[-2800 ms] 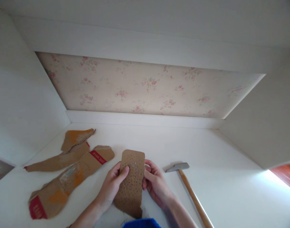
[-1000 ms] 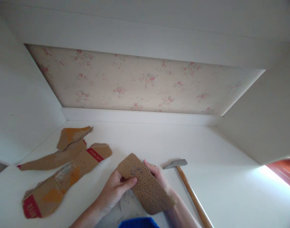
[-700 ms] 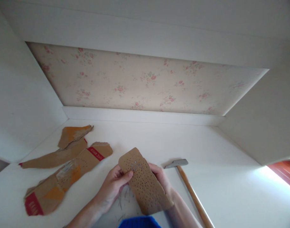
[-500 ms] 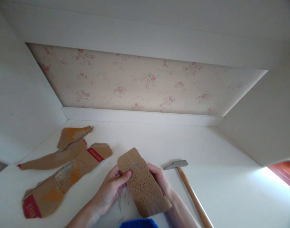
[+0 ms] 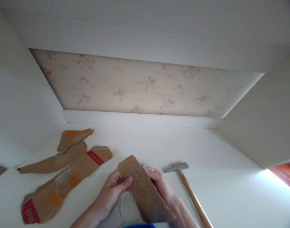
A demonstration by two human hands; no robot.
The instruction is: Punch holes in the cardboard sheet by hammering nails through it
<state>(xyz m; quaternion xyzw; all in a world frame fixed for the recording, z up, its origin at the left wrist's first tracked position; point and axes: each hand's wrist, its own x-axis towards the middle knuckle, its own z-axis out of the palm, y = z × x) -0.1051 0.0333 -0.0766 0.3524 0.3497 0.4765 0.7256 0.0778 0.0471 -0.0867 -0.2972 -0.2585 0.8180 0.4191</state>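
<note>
My left hand (image 5: 113,190) grips a brown cardboard piece (image 5: 147,193) by its left edge, thumb on the front face. The piece is tilted, dotted with many small holes, and several grey metal spots show near its top. My right hand (image 5: 160,182) is closed behind the piece's right edge, its fingertips partly hidden. A small thin metal thing (image 5: 142,164) sticks out beside those fingertips; what the fingers hold is hidden. Thin nail-like metal pieces (image 5: 124,204) lie scattered on the white surface below the cardboard.
A hammer (image 5: 192,193) with a wooden handle lies right of my hands. Torn cardboard pieces (image 5: 56,186) with red and orange patches lie on the left. White panels (image 5: 249,126) enclose the surface, with floral wallpaper (image 5: 135,82) at the back. Something blue (image 5: 140,225) shows at the bottom edge.
The cardboard piece has dipped slightly and turned more edge-on. My right hand has shifted a little at its edge, and the small metal thing now shows there. The view has tipped slightly.
</note>
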